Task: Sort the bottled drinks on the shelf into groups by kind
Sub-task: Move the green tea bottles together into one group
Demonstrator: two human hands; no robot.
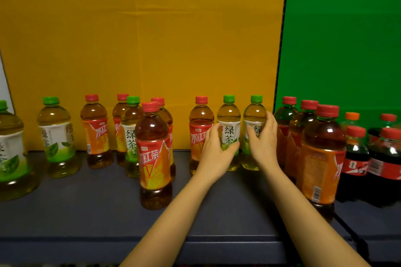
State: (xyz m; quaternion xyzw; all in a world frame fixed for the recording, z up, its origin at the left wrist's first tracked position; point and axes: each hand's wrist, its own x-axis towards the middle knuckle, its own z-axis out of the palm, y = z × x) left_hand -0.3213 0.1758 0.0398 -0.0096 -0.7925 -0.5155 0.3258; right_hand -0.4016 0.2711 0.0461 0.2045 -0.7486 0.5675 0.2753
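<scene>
Head view. The left hand [217,149] has its fingers wrapped round the label of the first green tea bottle [229,112]. The right hand [263,141] grips the second green tea bottle [255,110] in the same way, with the thumb on the label and the fingers round the far side. The two hands are close together but do not touch. Both bottles stand upright at the back of the shelf [86,206], in front of the yellow board [141,28] and just beside its joint with the green board [342,28]. A red tea bottle [200,115] stands just left of the held pair.

More green tea bottles [56,132] stand towards the left end, mixed with red tea bottles [153,149]. Another red tea group [323,154] and the cola bottles [386,158] are on the right.

The step in hand appears to be picking up two green teas at once, with the sorting far from finished. The next move probably calls for lifting both clear of their neighbours' caps. They would then be carried left across the front red tea to the other green teas, without knocking anything.
</scene>
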